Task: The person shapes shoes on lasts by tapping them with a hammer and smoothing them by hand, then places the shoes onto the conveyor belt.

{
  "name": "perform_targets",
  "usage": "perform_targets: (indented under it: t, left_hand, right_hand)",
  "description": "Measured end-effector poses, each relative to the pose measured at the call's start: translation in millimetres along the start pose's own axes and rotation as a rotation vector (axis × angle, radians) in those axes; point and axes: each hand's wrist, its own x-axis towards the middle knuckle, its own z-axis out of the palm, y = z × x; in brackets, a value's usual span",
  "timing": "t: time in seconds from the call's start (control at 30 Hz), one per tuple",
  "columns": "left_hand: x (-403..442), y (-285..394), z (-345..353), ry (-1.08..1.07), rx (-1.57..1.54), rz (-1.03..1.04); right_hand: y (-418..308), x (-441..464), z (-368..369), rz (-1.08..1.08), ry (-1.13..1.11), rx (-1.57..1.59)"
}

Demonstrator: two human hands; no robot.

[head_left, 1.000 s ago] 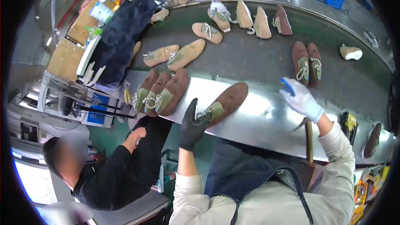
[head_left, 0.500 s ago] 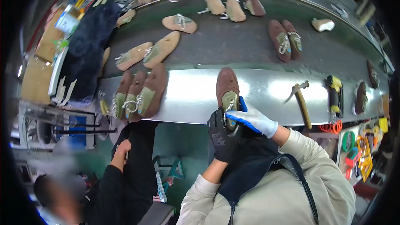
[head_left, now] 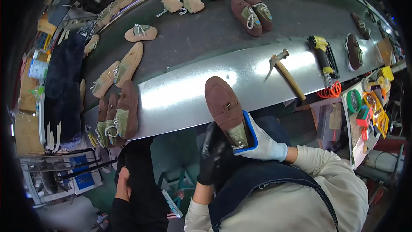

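Observation:
A brown moccasin shoe [head_left: 224, 104] with a green lining and a shiny chain at its heel end is raised near the bench's front edge, toe pointing away from me. My right hand [head_left: 267, 141], in a white glove with a blue palm, is closed around its heel end from the right. Just left of the shoe is my left hand [head_left: 212, 154] in a black glove. Its fingers are blurred and partly behind the shoe, so I cannot tell whether they touch it.
Brown shoes [head_left: 128, 111] stand at the bench's left, with tan shoes [head_left: 128, 65] behind. A hammer [head_left: 288, 75] and a yellow-black nail gun [head_left: 325, 58] lie at right. Another brown pair [head_left: 252, 16] sits farther back. A seated person's hand [head_left: 123, 183] is at lower left.
My view has turned to the right. The shoe looks larger and is tilted. My right hand has gone from the shoe's opening to around its heel end, and my left hand has shifted leftward.

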Motion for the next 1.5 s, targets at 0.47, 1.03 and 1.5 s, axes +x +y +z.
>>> perform_targets:
  t: [0.47,1.03,1.5]
  left_hand:
    - [38.4,-33.6,2.5,-0.096,0.386,0.201]
    - [59.5,-38.7,-18.2,-0.200,-0.868,-0.269]
    - [50.9,-46.3,-17.0,-0.056,-0.208,0.056]
  right_hand:
    - [-1.0,-22.7,-10.7,-0.045,0.030,0.012]
    - [-62.6,20.1,-39.4,-0.298,0.002,-0.546]
    - [-75.3,80.1,-30.6,-0.020,0.052,-0.112]
